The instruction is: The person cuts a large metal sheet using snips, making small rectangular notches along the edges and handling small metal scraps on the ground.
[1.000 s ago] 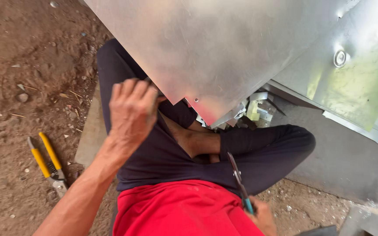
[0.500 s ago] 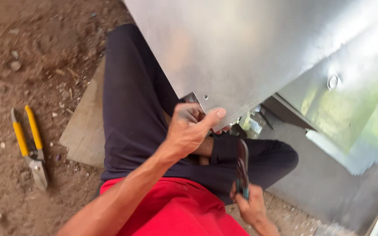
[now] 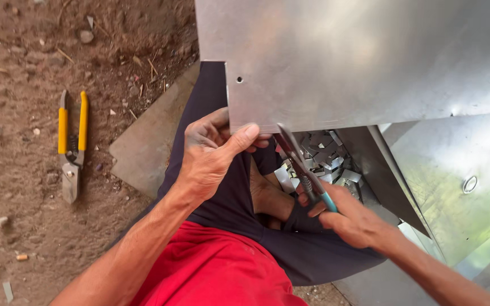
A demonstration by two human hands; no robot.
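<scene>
Two hands at the lower edge of a metal sheet.

Left hand (image 3: 214, 153) pinches the sheet metal (image 3: 358, 62), upper right of frame; right hand (image 3: 350, 218) grips teal-handled snips (image 3: 301, 164) at its edge. Yellow-handled cutters (image 3: 71, 144) lie on dirt (image 3: 12, 226), left.

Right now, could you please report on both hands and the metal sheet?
Left hand pinching shiny metal sheet at lower edge. Right hand gripping teal-handled snips, blades at that edge. Nothing blocking.

- You sit on bare brown dirt ground (image 3: 24, 226), strewn with pebbles and twigs.
- Yellow-handled pliers (image 3: 71, 144) lie on the dirt at your left.
- A flat grey slab (image 3: 146, 150) lies under your leg.
</scene>
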